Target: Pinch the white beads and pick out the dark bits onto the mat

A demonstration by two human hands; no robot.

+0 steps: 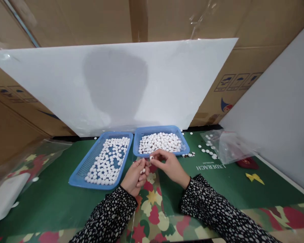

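My left hand (136, 175) is curled closed, with a few small white round pieces (143, 170) showing between its fingers. Close to its right, my right hand (168, 165) pinches one white round piece (151, 157) between thumb and forefinger. Both hands are just in front of the right blue basket (186, 148), which holds a heap of the same white pieces (160, 141). On the left, a second blue basket (83, 168) lies at a slant, with white pieces (103, 165) spread thinly over its mesh bottom.
Loose white pieces (209, 152) lie right of the baskets near a clear plastic bag (230, 146). A yellow scrap (254, 178) and a dark red item (247, 163) lie farther right. At left are a white object (8, 195) and clear plastic (43, 153). Cardboard (167, 20) stands behind.
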